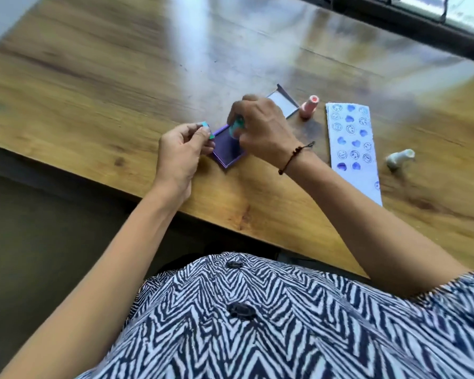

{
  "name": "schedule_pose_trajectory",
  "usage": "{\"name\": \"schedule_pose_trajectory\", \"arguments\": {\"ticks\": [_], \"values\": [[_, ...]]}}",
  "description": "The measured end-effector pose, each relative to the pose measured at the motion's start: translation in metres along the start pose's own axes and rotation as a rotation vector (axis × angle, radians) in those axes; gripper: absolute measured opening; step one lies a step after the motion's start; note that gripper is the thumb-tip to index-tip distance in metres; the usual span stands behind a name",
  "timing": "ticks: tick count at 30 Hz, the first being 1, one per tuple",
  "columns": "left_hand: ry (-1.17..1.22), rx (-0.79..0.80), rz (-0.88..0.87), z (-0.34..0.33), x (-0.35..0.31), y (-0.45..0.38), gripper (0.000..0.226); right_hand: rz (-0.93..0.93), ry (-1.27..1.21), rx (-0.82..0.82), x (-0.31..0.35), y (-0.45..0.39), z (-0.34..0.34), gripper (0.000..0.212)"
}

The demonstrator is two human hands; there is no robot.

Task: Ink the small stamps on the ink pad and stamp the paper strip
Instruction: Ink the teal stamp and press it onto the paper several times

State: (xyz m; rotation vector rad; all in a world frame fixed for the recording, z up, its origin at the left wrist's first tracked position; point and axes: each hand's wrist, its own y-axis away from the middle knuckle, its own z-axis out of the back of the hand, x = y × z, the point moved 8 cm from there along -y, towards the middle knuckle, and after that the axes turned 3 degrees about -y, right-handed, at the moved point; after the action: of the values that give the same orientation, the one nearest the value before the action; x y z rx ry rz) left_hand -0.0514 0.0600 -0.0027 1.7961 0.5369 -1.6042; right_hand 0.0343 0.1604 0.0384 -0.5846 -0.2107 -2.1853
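A purple ink pad (228, 151) lies open on the wooden table near its front edge. My right hand (260, 127) holds a small teal stamp (236, 129) down against the pad's top corner. My left hand (179, 154) rests at the pad's left side and pinches a small teal piece (205, 127), perhaps the stamp's cap. To the right lies the white paper strip (352, 149), covered with several blue heart and smiley prints. A pink stamp (309, 107) stands upright left of the strip's top. A white stamp (400, 159) lies on its side right of the strip.
The ink pad's lid (282, 105) lies open behind my right hand. The table's front edge (175, 212) runs diagonally below my wrists. A dark window frame (422, 26) crosses the far right corner.
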Motion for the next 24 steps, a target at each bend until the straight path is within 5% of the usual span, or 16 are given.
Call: {"name": "schedule_pose_trajectory", "arguments": {"ticks": [6, 10, 13, 18, 24], "values": [[-0.018, 0.073, -0.027, -0.025, -0.001, 0.002, 0.015, -0.096, -0.118, -0.031, -0.007, 0.009, 0.008, 0.02], [-0.054, 0.274, -0.108, -0.076, -0.013, 0.02, 0.015, -0.396, -0.565, -0.532, -0.075, 0.07, 0.071, 0.015], [-0.198, 0.583, -0.202, -0.14, -0.018, 0.057, 0.016, -0.65, -0.728, -0.77, -0.141, 0.145, 0.094, 0.018], [-0.548, 0.857, -0.462, -0.219, -0.012, 0.098, 0.027, -0.76, -0.596, -0.825, -0.175, 0.188, 0.098, 0.026], [-0.729, 0.953, -0.655, -0.226, 0.009, 0.107, 0.024, -0.692, -0.205, -0.62, -0.167, 0.174, 0.097, 0.017]]}}
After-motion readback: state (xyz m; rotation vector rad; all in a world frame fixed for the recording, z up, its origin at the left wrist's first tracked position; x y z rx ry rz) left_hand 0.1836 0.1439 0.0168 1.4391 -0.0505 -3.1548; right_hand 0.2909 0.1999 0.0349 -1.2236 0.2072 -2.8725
